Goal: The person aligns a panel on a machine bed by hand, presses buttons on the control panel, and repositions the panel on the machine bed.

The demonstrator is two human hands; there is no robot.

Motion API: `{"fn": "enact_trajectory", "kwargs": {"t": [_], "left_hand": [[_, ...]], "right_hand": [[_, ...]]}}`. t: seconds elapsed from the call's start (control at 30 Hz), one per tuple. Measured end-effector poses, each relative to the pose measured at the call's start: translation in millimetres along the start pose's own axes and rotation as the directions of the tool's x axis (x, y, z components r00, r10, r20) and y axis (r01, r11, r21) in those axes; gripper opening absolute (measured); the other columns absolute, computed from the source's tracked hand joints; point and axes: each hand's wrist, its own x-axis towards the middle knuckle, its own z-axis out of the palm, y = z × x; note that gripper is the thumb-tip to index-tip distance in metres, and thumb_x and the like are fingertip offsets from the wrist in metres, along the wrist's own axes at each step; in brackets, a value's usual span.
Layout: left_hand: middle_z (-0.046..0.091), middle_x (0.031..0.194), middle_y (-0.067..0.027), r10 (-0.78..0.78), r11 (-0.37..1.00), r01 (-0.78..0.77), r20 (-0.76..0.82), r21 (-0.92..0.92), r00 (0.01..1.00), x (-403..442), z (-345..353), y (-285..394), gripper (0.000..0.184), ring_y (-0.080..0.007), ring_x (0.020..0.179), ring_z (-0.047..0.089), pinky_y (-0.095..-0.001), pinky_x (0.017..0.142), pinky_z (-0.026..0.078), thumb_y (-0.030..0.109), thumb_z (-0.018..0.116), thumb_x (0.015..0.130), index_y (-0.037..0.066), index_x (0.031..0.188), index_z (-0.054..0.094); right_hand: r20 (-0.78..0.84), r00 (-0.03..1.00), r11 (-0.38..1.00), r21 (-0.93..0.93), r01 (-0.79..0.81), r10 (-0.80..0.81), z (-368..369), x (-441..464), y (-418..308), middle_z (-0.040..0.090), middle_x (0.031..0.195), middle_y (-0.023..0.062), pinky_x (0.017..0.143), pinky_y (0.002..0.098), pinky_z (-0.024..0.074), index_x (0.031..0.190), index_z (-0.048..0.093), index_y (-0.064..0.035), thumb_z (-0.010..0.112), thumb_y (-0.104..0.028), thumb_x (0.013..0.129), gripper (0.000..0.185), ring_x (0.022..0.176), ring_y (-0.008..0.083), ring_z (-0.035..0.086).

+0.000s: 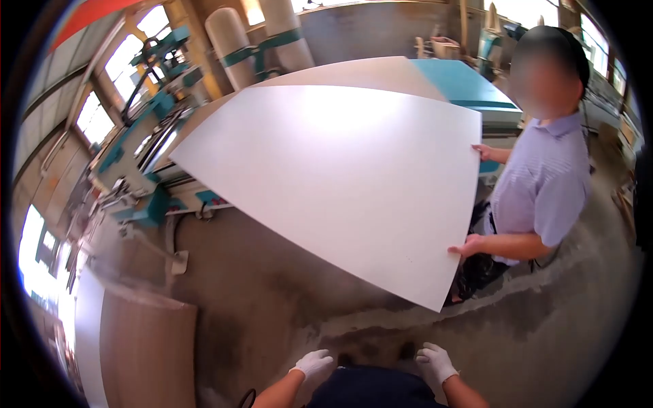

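Note:
My left hand (315,364), in a white glove, is held low in front of my body with nothing in it, its fingers loosely apart. Opposite it, my right hand (437,361), also in a white glove, is empty, with fingers slightly bent and apart. Both hands are clear of the large white panel (340,177) beyond them. A co-worker (544,177) on the right grips that panel's right edge with two bare hands. The panel's far side lies over a brown board (381,73) on the machine.
A teal and cream machine (136,180) stands behind the panel and to the left. At lower left is a brown board (146,340) beside a white one (90,333). Pale dust bags (228,39) rise at the back. Concrete floor (258,306) lies before me.

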Motion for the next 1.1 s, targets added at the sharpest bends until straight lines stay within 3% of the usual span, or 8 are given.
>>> {"fn": "enact_trajectory", "kwargs": {"t": [0.07,0.2,0.43,0.6,0.63,0.73,1.0,1.1], "left_hand": [[0.055,0.151,-0.0176,-0.152,0.985,0.155,0.04,-0.075,0.987,-9,4,34,0.069,-0.0342,0.141,0.05,-0.041,0.117,0.039,0.051,0.052,0.095,0.008,0.148,0.054],[0.055,0.152,-0.0162,-0.065,0.998,0.065,-0.028,-0.01,0.998,-29,22,71,0.068,-0.034,0.142,0.049,-0.0415,0.117,0.038,0.051,0.051,0.095,0.01,0.149,0.053],[0.054,0.151,-0.0157,-0.219,0.963,0.206,-0.06,-0.176,0.974,-14,80,74,0.058,-0.0357,0.14,0.048,-0.0419,0.115,0.04,0.041,0.049,0.097,0.01,0.146,0.055],[0.061,0.14,-0.0192,-0.265,0.934,0.266,0.036,-0.24,0.964,-10,75,75,0.054,-0.0385,0.133,0.054,-0.0431,0.111,0.043,0.039,0.049,0.096,0.007,0.138,0.061],[0.062,0.139,-0.0198,-0.254,0.94,0.261,0.058,-0.219,0.965,-7,73,72,0.054,-0.0391,0.132,0.055,-0.0434,0.11,0.044,0.04,0.049,0.095,0.007,0.136,0.062],[0.064,0.136,-0.0206,-0.195,0.919,0.189,0.018,-0.345,0.981,23,101,16,0.052,-0.0396,0.129,0.057,-0.0441,0.107,0.046,0.04,0.05,0.094,0.008,0.133,0.064],[0.067,0.118,-0.0161,0.031,0.976,-0.043,-0.056,-0.212,0.998,66,117,-109,0.033,-0.0423,0.112,0.062,-0.0479,0.095,0.051,0.037,0.054,0.094,0.013,0.111,0.068],[0.065,0.112,-0.0173,0.038,0.825,-0.029,0.004,-0.564,0.999,64,115,-133,0.027,-0.0371,0.105,0.065,-0.044,0.088,0.053,0.03,0.055,0.096,0.011,0.109,0.069]], "right_hand": [[0.254,0.966,0.938,0.341,-0.053,-0.038,-56,38,-5,0.055,0.088,0.0066,0.065,0.0274,0.0432,0.118,0.055,-0.003,0.058,-0.001,0.091,0.027,0.072,0.0134,0.052],[-0.065,0.998,0.988,0.153,0.023,-0.014,-32,24,-88,0.048,0.083,0.0023,0.063,0.0296,0.0415,0.109,0.05,-0.011,0.057,-0.004,0.089,0.023,0.067,0.013,0.044],[0.023,0.984,0.964,-0.207,-0.167,0.175,-73,65,-99,0.066,0.108,0.0083,0.086,0.0438,0.0538,0.14,0.05,-0.0109,0.058,-0.013,0.092,0.049,0.09,0.0218,0.065],[0.031,0.987,0.974,0.17,0.148,-0.156,-81,50,-152,0.068,0.114,0.0112,0.094,0.0472,0.0537,0.147,0.046,-0.0083,0.055,-0.018,0.098,0.051,0.099,0.0279,0.068],[-0.016,0.991,0.991,0.026,0.131,-0.13,-89,45,-156,0.069,0.118,0.0123,0.095,0.0459,0.0539,0.149,0.045,-0.0061,0.056,-0.019,0.1,0.052,0.101,0.028,0.069],[-0.085,0.994,0.967,-0.251,0.049,-0.072,-81,24,-149,0.069,0.124,0.0137,0.096,0.0414,0.0529,0.153,0.042,0.0009,0.059,-0.022,0.099,0.061,0.107,0.0245,0.068],[-0.097,0.995,0.998,-0.054,0.018,-0.023,-5,19,-68,0.062,0.131,0.0139,0.096,0.0441,0.0521,0.153,0.042,-0.0056,0.064,-0.026,0.098,0.063,0.11,0.0275,0.064],[-0.146,0.989,1.0,-0.023,0.017,-0.02,-2,25,-52,0.062,0.131,0.0143,0.096,0.0457,0.0516,0.154,0.04,-0.0074,0.062,-0.028,0.099,0.063,0.111,0.0285,0.064]]}}
